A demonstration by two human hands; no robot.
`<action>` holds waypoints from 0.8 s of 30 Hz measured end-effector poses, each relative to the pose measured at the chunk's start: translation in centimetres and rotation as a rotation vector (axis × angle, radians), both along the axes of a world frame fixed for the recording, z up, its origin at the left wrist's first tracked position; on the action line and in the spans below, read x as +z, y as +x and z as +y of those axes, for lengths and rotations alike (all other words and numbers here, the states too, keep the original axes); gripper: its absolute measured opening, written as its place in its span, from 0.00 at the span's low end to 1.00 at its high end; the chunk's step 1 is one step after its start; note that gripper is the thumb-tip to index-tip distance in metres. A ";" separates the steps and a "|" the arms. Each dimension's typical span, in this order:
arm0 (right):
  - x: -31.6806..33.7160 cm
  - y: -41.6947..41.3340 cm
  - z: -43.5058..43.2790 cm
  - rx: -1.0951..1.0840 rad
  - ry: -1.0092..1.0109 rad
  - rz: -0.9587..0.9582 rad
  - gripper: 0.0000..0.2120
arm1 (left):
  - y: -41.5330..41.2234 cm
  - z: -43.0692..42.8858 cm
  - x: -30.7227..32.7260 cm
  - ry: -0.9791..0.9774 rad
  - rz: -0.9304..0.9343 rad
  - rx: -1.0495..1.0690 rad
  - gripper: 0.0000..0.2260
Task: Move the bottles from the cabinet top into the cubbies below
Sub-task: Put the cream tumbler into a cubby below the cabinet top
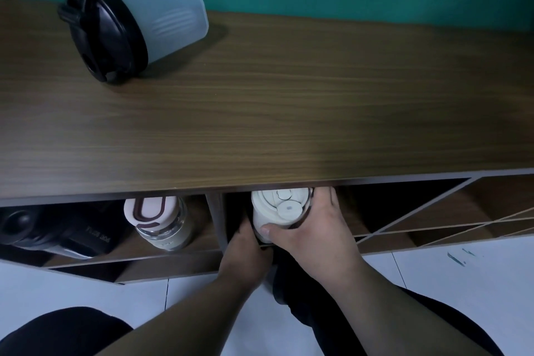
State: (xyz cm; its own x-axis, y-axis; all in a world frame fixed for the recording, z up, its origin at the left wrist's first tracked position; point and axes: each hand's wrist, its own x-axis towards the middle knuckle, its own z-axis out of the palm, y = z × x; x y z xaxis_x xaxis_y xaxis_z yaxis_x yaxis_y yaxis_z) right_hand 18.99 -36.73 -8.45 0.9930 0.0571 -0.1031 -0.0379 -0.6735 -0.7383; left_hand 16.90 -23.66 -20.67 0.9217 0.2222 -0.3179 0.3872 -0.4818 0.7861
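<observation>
Bottles are split between two levels at this moment: one frosted shaker with a black lid (131,29) stands alone near the back left corner of the cabinet top (289,113), while the rest sit in the cubbies under its front edge. A cream-lidded bottle (278,211) is just inside the middle cubby (375,211), upright and close to the left divider, and both hands are on it, which suggests it is being set down or squared up rather than carried. The right hand (315,228) wraps the bottle's right side with its fingers curled round and the thumb pressed across the front, a closed grip on the body below the lid. The left hand (248,248) reaches in low on the left side of the bottle; its fingers run into shadow, so it seems to cup or steady the base, though I cannot tell how tightly it holds. Two hands make sense here, since the cubby opening is low under the overhanging top and the bottle must go in upright without knocking the edge. In the left cubby (202,228) a glass bottle with a pale pink lid (157,220) already stands near the divider, with a dark bottle (57,228) lying beside it towards the left. By my reading the shaker on top is the one bottle not yet moved.
</observation>
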 end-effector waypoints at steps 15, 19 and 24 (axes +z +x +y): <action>5.8 -7.1 -1.7 0.056 -0.125 -0.014 0.34 | -8.4 4.7 13.6 -0.232 0.167 -0.276 0.21; 9.4 -8.0 1.5 0.097 0.004 -0.216 0.23 | -9.7 8.4 17.5 -0.341 -0.026 -0.189 0.05; 15.4 -4.9 8.0 0.311 0.000 -0.419 0.19 | -8.4 11.3 19.6 -0.428 -0.122 -0.056 0.14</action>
